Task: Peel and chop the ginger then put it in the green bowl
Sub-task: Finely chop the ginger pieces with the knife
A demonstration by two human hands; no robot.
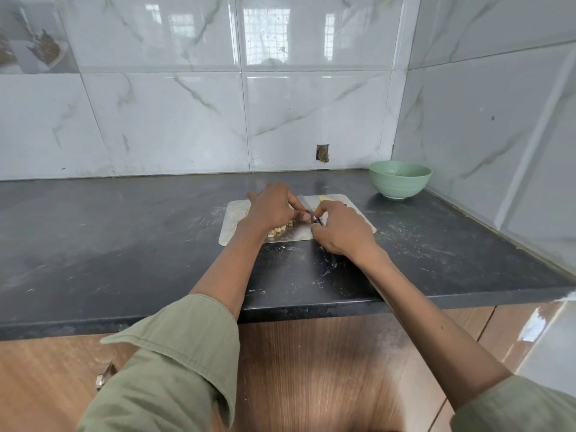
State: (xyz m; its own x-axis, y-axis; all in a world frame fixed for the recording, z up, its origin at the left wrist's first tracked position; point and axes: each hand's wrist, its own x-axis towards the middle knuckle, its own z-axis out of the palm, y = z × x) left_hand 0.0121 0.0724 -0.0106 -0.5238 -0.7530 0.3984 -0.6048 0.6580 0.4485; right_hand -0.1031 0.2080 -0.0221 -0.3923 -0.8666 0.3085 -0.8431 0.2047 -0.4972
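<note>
Pale chopped ginger cubes point(278, 231) are lying on the metal board point(358, 213); an uncut strip point(325, 198) is resting farther back. Green bowl point(400, 179) is standing upright, well apart.

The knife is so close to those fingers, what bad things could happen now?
1. The left hand has fingertips right beside the thin metal knife that the right hand grips, so a slip might nick them.
2. The pale chopped ginger pieces lie near the front edge of the flat steel cutting board; some may scatter onto the dark countertop.
</note>
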